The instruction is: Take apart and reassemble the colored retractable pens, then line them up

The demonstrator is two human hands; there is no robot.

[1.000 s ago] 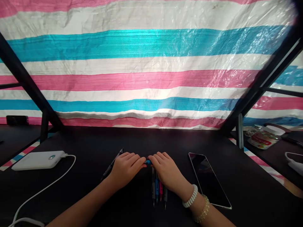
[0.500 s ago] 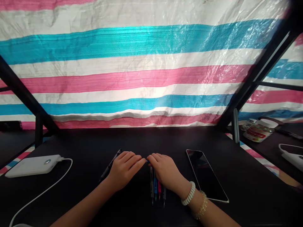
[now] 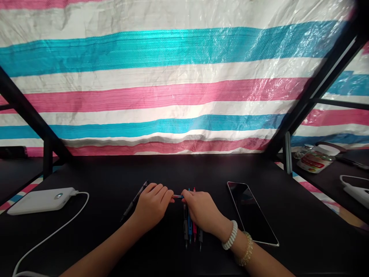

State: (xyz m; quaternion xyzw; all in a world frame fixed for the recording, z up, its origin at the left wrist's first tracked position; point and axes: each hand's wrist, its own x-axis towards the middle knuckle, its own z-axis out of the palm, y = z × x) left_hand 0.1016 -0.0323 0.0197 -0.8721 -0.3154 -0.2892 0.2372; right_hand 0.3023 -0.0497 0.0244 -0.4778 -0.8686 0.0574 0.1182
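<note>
My left hand (image 3: pixel 155 202) is closed, fingers wrapped round one end of a thin reddish-and-blue rod (image 3: pixel 177 196). The other end, bluish, sits in the pinch of my right hand (image 3: pixel 204 211). Only a short stretch of the rod shows between the hands, so its exact kind is unclear. Partly under my right hand lie several pens side by side, among them a blue pen (image 3: pixel 189 225), a pink pen (image 3: pixel 195 233) and a grey pen (image 3: pixel 185 229). A dark pen (image 3: pixel 134 202) lies slanted just left of my left hand.
A smartphone (image 3: pixel 251 211) lies right of my right hand on the black table (image 3: pixel 161 167). At the left is a white power bank (image 3: pixel 40 201) with a white cable (image 3: pixel 67 223). Dark metal struts flank the table; a striped sheet hangs behind. A jar (image 3: pixel 317 159) stands at far right.
My hands have drawn slightly apart, exposing more of the thin rod. My left fingers have curled in more tightly. My right hand has lowered a little, uncovering the blue and pink pens' upper ends.
</note>
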